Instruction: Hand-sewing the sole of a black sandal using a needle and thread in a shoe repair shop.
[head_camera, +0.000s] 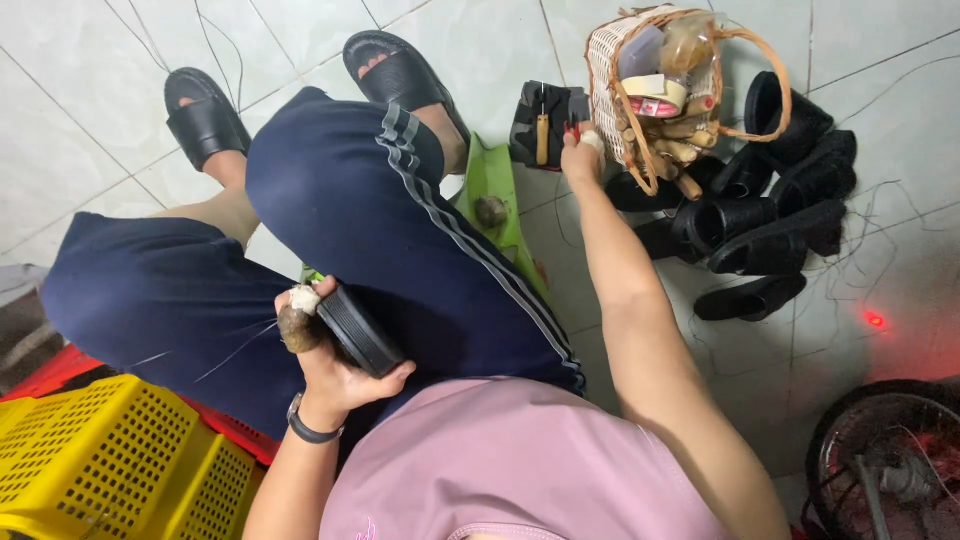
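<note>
Currently seated over the white tiled floor (90, 130), yellow perforated plastic crate (110, 450) at my left. Pile of black rubber shoe pieces (770, 215) lies beside the woven wicker basket (655, 90). My right hand (580, 152) reaches to the basket's edge, fingertips touching it, gripping nothing I can see. My left hand (335, 355) is closed round a black ribbed shoe sole (358, 330), held over my lap, thumb wrapped in a brown bandage.
</note>
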